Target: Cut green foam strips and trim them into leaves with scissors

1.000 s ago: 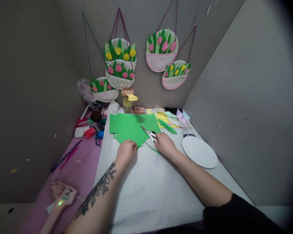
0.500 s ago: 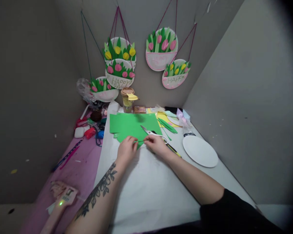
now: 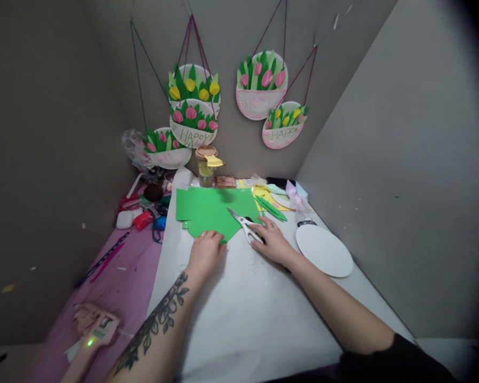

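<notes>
My left hand (image 3: 206,252) rests at the lower edge of the green paper sheets (image 3: 213,208), its fingers curled together. Whatever it may pinch is hidden. My right hand (image 3: 272,242) lies palm down with fingers apart, over the white handles of the scissors (image 3: 245,225). Its thumb is beside the lower handle loop; I cannot tell if it touches. The scissors' blades point up and left across the green paper. Just beyond the right fingertips are several cut green paper leaves (image 3: 272,208).
White paper plates (image 3: 324,250) lie at the right. A lidded cup (image 3: 206,166) stands behind the green paper. A pink glue gun (image 3: 98,330) with a green light is at the lower left. Paper-plate baskets of paper tulips (image 3: 195,125) hang on the wall.
My right hand has let go of the thin green strip it held with the left and moved right, onto the scissors' handles. The scissors have shifted slightly. My left hand has stayed nearly still.
</notes>
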A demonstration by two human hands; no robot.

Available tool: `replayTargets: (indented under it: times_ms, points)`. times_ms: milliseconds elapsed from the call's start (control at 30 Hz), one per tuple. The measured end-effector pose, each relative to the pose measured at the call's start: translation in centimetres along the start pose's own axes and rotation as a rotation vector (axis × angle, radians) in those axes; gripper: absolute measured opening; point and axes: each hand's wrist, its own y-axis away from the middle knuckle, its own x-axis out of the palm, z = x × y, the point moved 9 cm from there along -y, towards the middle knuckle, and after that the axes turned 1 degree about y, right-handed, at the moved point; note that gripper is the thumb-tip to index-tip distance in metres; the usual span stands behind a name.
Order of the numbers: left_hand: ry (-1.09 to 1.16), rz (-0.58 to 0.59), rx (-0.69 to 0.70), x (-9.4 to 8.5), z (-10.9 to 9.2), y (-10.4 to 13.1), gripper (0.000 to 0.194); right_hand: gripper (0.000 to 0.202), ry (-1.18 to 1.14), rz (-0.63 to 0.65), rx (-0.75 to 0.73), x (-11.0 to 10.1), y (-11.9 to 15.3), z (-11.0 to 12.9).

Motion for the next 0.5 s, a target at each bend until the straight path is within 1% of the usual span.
replayTargets:
  times_ms: [67,133,333,400,467,500]
  points:
    - [0.008,0.017,0.016,0.3,-0.2,0.0,0.023,0.043,0.091,0.089,-0.015,1.2,1.0,1.5]
    - [0.016,0.035,0.034,0.7,-0.3,-0.1,0.024,0.043,0.156,0.105,0.023,1.3,1.1,1.6]
    - [0.010,0.052,0.058,1.3,-0.5,-0.1,0.026,0.046,0.235,0.080,0.118,0.3,0.0,-0.8]
    - [0.005,0.058,0.064,1.6,-0.5,-0.1,0.027,0.045,0.271,0.060,0.131,0.0,0.1,-1.1]
    - [0.002,0.069,0.062,1.8,-0.4,-0.2,0.028,0.042,0.302,0.069,0.086,0.2,0.2,-0.4]
    - [0.002,0.073,0.058,1.9,-0.4,-0.2,0.029,0.042,0.309,0.092,0.031,0.6,0.2,0.4]
